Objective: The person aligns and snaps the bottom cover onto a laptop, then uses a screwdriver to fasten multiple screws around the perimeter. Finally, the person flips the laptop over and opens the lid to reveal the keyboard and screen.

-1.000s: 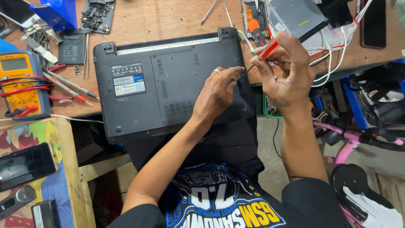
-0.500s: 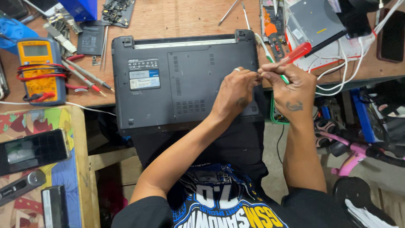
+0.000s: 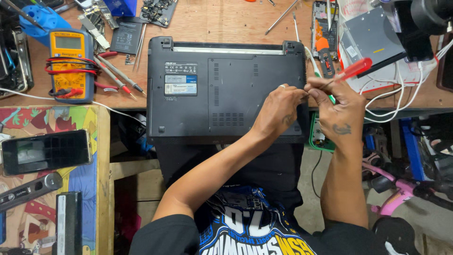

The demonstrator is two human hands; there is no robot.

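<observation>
Two probes lie beside the yellow multimeter (image 3: 68,63) at the far left of the bench (image 3: 226,21), its red leads coiled on it, all parked away from the work. Right of that we see the black laptop (image 3: 222,89) lying bottom-up, its near edge overhanging the bench toward us, likely so the underside screws can be reached. Our left hand (image 3: 278,111) rests on its right end, fingers curled and pinching at something too small to tell. Just beside it, our right hand (image 3: 337,106) grips a red-handled screwdriver (image 3: 351,70), tip angled down toward that same corner.
</observation>
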